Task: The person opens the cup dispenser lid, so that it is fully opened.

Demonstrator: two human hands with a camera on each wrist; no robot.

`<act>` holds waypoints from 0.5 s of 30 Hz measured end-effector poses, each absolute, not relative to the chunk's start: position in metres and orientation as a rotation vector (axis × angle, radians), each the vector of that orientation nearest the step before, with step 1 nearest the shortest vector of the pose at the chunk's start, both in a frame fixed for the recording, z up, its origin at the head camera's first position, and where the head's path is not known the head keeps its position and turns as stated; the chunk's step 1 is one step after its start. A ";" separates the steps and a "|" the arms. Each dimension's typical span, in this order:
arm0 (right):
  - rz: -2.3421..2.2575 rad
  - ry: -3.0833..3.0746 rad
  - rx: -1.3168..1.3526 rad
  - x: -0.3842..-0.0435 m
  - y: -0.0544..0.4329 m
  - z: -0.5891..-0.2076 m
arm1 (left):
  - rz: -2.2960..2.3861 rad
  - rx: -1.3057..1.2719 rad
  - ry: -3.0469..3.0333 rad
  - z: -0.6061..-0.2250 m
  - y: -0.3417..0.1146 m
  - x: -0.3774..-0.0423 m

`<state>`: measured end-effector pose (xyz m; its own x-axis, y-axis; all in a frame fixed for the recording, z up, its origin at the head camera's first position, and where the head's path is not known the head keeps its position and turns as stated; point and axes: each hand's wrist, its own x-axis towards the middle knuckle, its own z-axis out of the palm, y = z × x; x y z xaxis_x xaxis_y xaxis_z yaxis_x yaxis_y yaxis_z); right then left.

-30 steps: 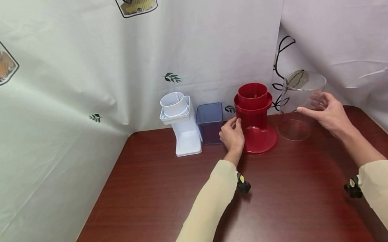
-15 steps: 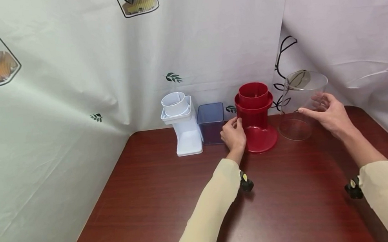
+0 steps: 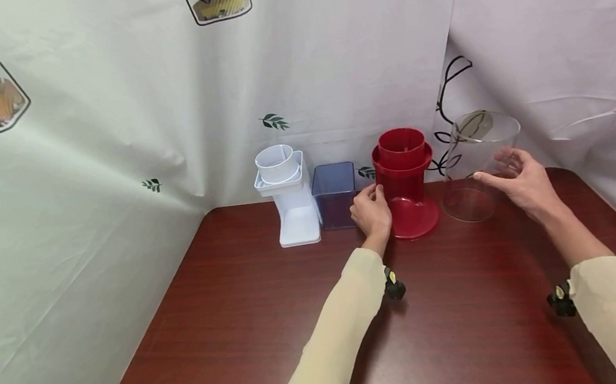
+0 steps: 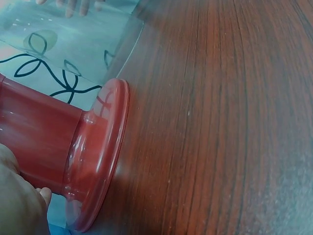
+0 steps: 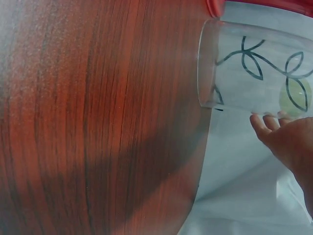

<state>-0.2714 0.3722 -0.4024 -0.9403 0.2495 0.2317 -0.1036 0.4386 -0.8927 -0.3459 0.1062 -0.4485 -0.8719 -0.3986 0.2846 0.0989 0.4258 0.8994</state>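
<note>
In the head view a red stand (image 3: 401, 157), with a round base and a cup-like top, stands upright at the back of the table. My left hand (image 3: 371, 210) holds its column from the left side; the curled fingers are partly hidden by the hand. In the left wrist view that hand lies along the red column (image 4: 39, 132), near the base. Just right of the stand is a tall clear cylindrical container (image 3: 469, 197), upright. My right hand (image 3: 524, 185) grips its right side, thumb in front and fingers showing behind the clear wall. In the right wrist view the fingertips (image 5: 268, 121) lie right at the container's wall.
A white stand (image 3: 297, 215) with a round cup on top is at the back left of the brown wooden table (image 3: 232, 325). Beside it stands a bluish see-through square container (image 3: 335, 195). Printed cloth (image 3: 328, 58) hangs behind the table's rear edge.
The red stand and my left hand have shifted slightly, with the stand's base a little farther back. My right hand and the clear container stay put.
</note>
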 end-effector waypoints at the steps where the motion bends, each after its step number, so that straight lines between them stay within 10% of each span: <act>1: 1.503 -2.368 -0.126 -0.271 0.372 -0.403 | -1.447 0.258 -2.224 -0.449 0.106 -0.346; 15: 1.494 -2.399 -0.139 -0.268 0.371 -0.406 | -1.683 0.261 -2.210 -0.456 0.098 -0.338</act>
